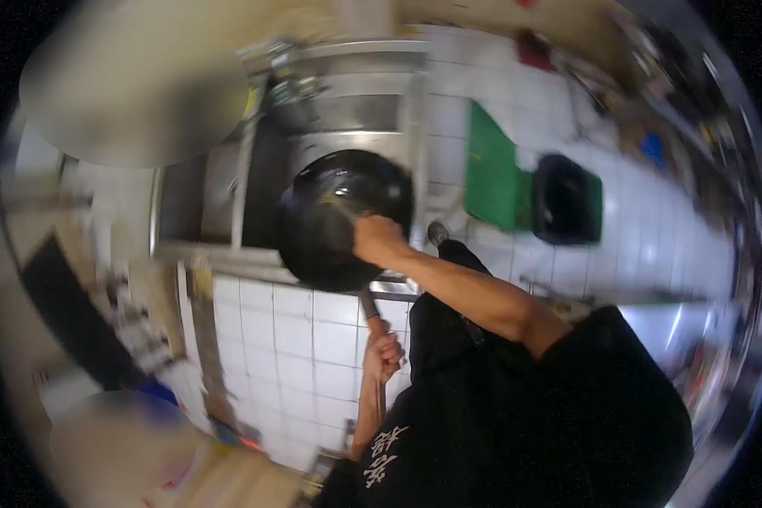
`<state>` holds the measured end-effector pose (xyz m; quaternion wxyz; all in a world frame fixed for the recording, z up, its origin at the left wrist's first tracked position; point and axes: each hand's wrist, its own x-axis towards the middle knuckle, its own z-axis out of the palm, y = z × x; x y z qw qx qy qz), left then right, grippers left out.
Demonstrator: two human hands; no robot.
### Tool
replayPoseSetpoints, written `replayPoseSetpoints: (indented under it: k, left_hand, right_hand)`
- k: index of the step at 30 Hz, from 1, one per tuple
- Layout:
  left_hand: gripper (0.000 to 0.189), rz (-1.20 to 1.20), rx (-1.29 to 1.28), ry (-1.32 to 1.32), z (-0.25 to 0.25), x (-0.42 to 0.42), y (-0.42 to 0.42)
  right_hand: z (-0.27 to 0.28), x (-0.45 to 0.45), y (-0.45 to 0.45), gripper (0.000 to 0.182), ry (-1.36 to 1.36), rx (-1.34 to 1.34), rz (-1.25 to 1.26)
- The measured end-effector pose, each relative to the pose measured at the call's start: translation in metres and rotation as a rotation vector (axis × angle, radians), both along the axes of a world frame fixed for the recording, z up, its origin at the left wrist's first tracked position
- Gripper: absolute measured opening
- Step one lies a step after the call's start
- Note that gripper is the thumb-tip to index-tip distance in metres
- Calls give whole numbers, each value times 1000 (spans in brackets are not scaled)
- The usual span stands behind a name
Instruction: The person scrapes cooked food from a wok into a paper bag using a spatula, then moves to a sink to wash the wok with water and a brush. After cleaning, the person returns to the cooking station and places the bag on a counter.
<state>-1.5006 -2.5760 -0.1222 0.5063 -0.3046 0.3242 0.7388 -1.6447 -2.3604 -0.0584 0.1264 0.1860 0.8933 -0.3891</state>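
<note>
A black wok [330,247] is tilted over the edge of a stainless steel sink [413,114], its dark inside in view. My left hand [384,355] is closed around the end of its long handle [368,305], below the wok. Over the wok's right part, my right hand [378,240] grips a thin utensil [346,208] whose far end reaches into the wok. Motion blur hides what kind of utensil it is. Wet-looking highlights show on the wok's inner surface.
A second sink basin [219,190] adjoins on the left. Blurred metal fittings [286,79] stand at the sink's back. On the white tiled floor is a green bin [594,209] with a black liner, beside a green panel [492,168]. My shoe [438,233] is near the sink.
</note>
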Motion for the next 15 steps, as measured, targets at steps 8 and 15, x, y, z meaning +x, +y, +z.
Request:
replayPoseSetpoints:
  k: [8,15]
  left_hand:
    - [12,170,317,-30,93,-35,-7]
    - [19,-112,-48,257,178,-61,33]
  right_hand:
    - [109,77,60,27,438,-302,-91]
    - [163,160,148,29,609,-382,-212]
